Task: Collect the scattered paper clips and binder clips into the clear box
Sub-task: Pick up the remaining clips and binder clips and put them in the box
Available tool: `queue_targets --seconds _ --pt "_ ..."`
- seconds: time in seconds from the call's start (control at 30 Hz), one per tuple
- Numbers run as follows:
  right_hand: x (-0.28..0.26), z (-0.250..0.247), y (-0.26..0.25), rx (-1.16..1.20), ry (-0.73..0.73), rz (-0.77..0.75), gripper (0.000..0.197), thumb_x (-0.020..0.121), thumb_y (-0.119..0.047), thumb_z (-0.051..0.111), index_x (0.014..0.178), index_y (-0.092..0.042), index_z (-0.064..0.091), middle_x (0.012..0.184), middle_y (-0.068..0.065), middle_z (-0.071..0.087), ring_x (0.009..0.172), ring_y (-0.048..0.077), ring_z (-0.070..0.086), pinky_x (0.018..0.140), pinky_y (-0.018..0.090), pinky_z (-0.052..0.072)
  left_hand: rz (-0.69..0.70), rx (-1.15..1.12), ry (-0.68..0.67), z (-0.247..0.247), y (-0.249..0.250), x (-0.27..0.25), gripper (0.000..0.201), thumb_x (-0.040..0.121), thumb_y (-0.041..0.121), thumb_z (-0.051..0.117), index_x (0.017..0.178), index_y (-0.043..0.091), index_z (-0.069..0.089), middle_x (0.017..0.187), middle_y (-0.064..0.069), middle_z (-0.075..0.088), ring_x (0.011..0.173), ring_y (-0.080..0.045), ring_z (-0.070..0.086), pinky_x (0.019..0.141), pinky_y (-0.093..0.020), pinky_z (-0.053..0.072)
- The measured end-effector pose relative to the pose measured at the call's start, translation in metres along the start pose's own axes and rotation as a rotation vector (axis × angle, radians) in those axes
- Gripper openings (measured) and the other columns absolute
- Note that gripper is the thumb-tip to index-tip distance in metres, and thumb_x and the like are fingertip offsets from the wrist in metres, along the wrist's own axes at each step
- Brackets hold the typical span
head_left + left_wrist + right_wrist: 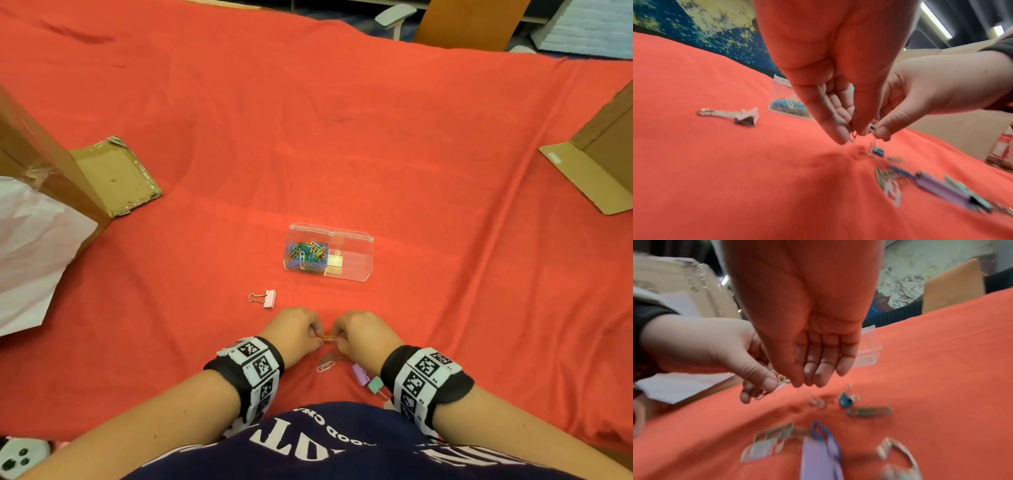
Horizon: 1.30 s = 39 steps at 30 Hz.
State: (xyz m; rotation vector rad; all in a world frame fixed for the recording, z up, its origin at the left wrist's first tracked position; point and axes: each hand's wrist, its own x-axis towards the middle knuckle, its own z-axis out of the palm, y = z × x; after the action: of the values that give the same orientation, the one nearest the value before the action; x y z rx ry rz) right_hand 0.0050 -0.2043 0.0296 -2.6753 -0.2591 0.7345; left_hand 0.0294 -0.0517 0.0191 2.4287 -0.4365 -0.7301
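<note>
Pinching paper clips (328, 337), both hands' fingers (882, 131); pink binder clip (265, 298) nr clear box (352, 253).

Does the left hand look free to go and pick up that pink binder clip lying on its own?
Probably not right away. The way to the pink binder clip is bare cloth, just beyond the left hand, but that hand is pinching paper clips, one yellow and shared with the right hand.
</note>
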Motion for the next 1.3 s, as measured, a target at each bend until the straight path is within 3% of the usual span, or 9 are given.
queue_targets --seconds 0.17,0.3,0.57,0.67,0.73,0.87,0.97,1.13,1.3 --pt "0.020 -0.031 -0.004 0.137 0.140 0.024 0.018 0.080 -0.015 0.058 0.095 -0.014 0.068 0.099 0.010 0.072 0.093 0.028 0.064 0.080 0.035 0.050 0.011 -0.089 0.084 -0.038 -0.003 0.018 0.008 0.073 0.015 0.068 0.081 0.014 0.067 0.070 0.003 0.061 0.059 -0.008 0.053 0.058 -0.019 0.040" --pt "0.044 -0.054 -0.008 0.229 0.232 0.021 0.015 0.082 -0.016 0.063 0.095 -0.013 0.071 0.096 0.010 0.073 0.089 0.022 0.064 0.069 0.023 0.039 0.009 -0.138 0.179 -0.067 -0.006 0.036 0.006 0.073 0.011 0.069 0.076 0.015 0.066 0.059 0.010 0.055 0.051 -0.002 0.049 0.052 -0.017 0.043" --pt "0.089 -0.078 -0.009 0.374 0.287 0.151 0.022 0.084 -0.008 0.060 0.104 -0.009 0.069 0.085 0.012 0.069 0.077 0.023 0.061 0.073 0.025 0.044 -0.131 -0.264 0.395 -0.088 -0.007 0.072 0.009 0.073 0.012 0.071 0.079 0.010 0.066 0.058 0.004 0.055 0.053 -0.015 0.054 0.056 -0.024 0.044" --pt "0.091 -0.075 -0.009 0.406 0.276 0.134 0.030 0.084 -0.002 0.054 0.111 -0.009 0.065 0.104 0.016 0.072 0.090 0.029 0.066 0.085 0.035 0.051 -0.146 -0.318 0.382 -0.083 -0.008 0.075 0.020 0.072 0.016 0.074 0.090 0.010 0.067 0.069 -0.003 0.062 0.062 -0.017 0.057 0.058 -0.024 0.042" --pt "0.088 -0.071 -0.007 0.409 0.265 0.116 0.032 0.084 -0.003 0.053 0.113 -0.013 0.064 0.106 0.012 0.072 0.082 0.021 0.062 0.082 0.029 0.048 -0.135 -0.342 0.371 -0.082 -0.010 0.073 0.021 0.072 0.016 0.074 0.092 0.013 0.068 0.071 -0.004 0.064 0.064 -0.017 0.058 0.067 -0.028 0.048" --pt "0.067 -0.063 0.001 0.328 0.282 0.053 0.025 0.083 -0.011 0.058 0.105 -0.018 0.067 0.100 0.005 0.071 0.079 0.010 0.051 0.071 0.020 0.034 -0.091 -0.312 0.303 -0.070 -0.014 0.060 0.006 0.076 0.014 0.069 0.080 0.019 0.068 0.059 0.007 0.057 0.052 -0.011 0.054 0.070 -0.037 0.055" --pt "0.044 -0.055 0.010 0.271 0.178 0.023 0.018 0.084 -0.013 0.059 0.099 -0.017 0.069 0.096 0.007 0.072 0.077 0.010 0.052 0.067 0.018 0.032 -0.014 -0.212 0.173 -0.055 -0.013 0.044 0.004 0.077 0.017 0.067 0.081 0.019 0.070 0.066 0.006 0.062 0.056 -0.006 0.053 0.072 -0.032 0.053" --pt "0.009 -0.031 0.037 0.186 -0.009 0.084 0.016 0.081 -0.012 0.062 0.095 -0.015 0.069 0.093 0.005 0.074 0.073 0.008 0.054 0.052 0.010 0.034 0.131 0.122 -0.241 -0.018 -0.010 0.018 0.046 0.072 0.030 0.073 0.115 0.023 0.058 0.111 -0.006 0.056 0.093 -0.018 0.057 0.081 -0.022 0.040" --pt "-0.016 -0.008 0.058 0.182 -0.083 0.092 0.030 0.071 -0.024 0.075 0.099 -0.019 0.066 0.087 -0.010 0.055 0.072 0.003 0.049 0.059 0.002 0.032 0.145 0.183 -0.282 0.015 -0.009 0.011 0.079 0.063 0.032 0.079 0.131 0.029 0.041 0.119 -0.002 0.044 0.111 -0.018 0.047 0.097 -0.032 0.040"
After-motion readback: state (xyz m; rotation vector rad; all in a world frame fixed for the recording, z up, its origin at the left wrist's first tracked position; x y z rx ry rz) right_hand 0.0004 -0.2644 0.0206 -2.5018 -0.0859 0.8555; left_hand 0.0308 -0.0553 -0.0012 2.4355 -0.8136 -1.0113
